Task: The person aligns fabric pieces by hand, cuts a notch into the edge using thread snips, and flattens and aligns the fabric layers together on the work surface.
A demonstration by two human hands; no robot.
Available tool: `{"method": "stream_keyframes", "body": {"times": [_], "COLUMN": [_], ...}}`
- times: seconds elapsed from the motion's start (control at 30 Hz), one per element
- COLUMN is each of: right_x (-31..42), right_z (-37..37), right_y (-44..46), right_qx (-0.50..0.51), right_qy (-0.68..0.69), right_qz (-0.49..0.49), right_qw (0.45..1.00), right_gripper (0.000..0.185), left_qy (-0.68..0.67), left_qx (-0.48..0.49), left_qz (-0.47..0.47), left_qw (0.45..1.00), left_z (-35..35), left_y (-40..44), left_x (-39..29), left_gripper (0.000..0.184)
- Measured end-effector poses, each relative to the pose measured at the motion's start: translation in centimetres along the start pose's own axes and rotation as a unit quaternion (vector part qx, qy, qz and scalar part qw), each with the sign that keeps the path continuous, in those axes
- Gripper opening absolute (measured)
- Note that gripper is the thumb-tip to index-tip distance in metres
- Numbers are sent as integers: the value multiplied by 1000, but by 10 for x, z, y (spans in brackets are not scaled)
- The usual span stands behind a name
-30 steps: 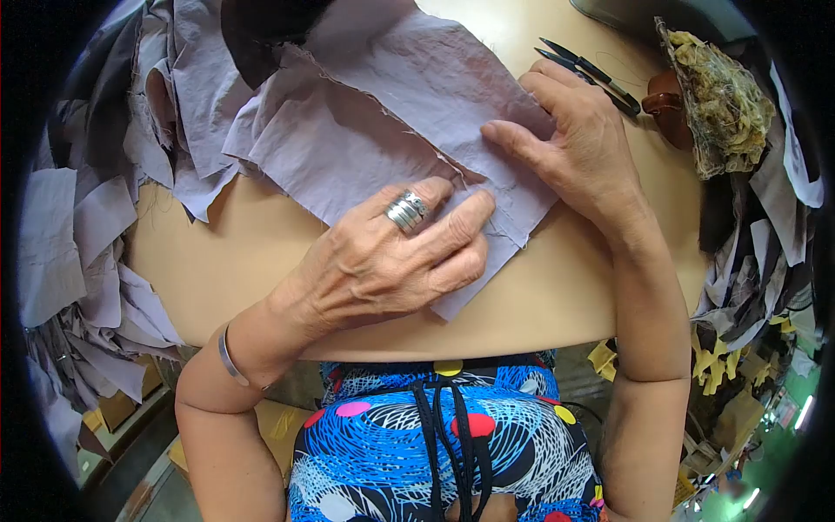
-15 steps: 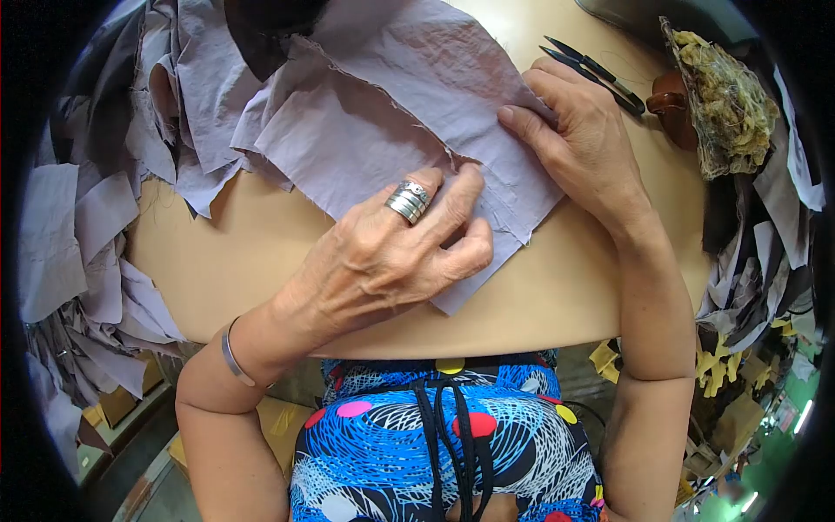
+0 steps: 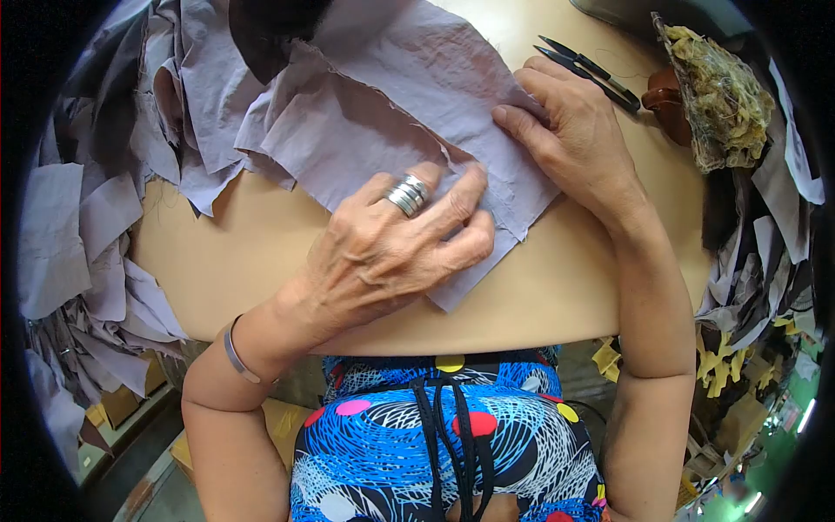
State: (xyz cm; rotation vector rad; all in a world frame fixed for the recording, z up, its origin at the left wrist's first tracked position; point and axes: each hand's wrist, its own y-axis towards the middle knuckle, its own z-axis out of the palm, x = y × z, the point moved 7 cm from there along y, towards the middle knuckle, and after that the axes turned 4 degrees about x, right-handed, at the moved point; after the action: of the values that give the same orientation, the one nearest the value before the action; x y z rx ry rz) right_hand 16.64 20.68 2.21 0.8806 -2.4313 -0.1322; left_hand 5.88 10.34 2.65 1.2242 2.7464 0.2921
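A piece of greyish-lilac cloth (image 3: 417, 78) with a frayed raw seam running across it lies on the table. At the lower end of that seam, my left hand (image 3: 396, 239), with a wide silver ring, has its fingers curled and closed on the cloth; the fingertips are partly hidden and slightly blurred. My right hand (image 3: 578, 130) grips the cloth's right edge, thumb on top and fingers beneath. Just beyond the right hand rests a pair of black thread snips (image 3: 600, 78).
More lilac cloth (image 3: 204, 104) is heaped at the back left, and scraps (image 3: 87, 252) hang over the left edge. A dark object (image 3: 274, 35) overhangs the cloth. Right of the snips are a brown cup-like object (image 3: 668, 106) and a board with fibrous yellowish material (image 3: 722, 96). The tabletop (image 3: 522, 296) is pale.
The left hand's fingers have shifted slightly at the seam, with the ring finger area turned a little. The right hand keeps its hold, and the whole view has drifted slightly.
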Motion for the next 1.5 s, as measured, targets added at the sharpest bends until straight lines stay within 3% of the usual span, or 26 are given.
{"method": "stream_keyframes", "body": {"times": [0.3,0.4,0.53,0.67,1.07,1.17,1.3,1.33,1.5], "right_x": [-2,5,25,28,22,7,-8,-8,-8], "right_z": [0,-13,-20,-10,-20,-22,-15,-11,13], "right_y": [-1,-9,-13,-11,-39,-32,1,10,26], "right_qx": [36,-49,-53,4,103,93,95,49,13], "right_qy": [-9,-22,-66,-152,-196,-127,-20,-34,116], "right_qz": [6,-46,-123,-126,-157,-108,62,31,23], "right_qw": [999,997,989,980,962,982,993,998,993], "right_gripper": [21,40,78,83,83,85,67,60,57], "left_qy": [-65,-116,-131,-116,-112,-110,-104,-86,-38], "left_qx": [-47,-70,-95,-105,-100,-102,-131,-128,-96], "left_qz": [70,8,-16,-9,-8,13,-23,-33,-25], "left_qw": [994,991,987,988,989,989,986,987,994], "left_z": [4,4,6,6,0,0,-5,-5,1], "left_y": [-1,-1,-2,-3,-1,-1,-8,-10,-12], "left_x": [-5,5,14,12,9,9,18,22,23], "left_gripper": [16,19,21,19,16,17,16,16,19]}}
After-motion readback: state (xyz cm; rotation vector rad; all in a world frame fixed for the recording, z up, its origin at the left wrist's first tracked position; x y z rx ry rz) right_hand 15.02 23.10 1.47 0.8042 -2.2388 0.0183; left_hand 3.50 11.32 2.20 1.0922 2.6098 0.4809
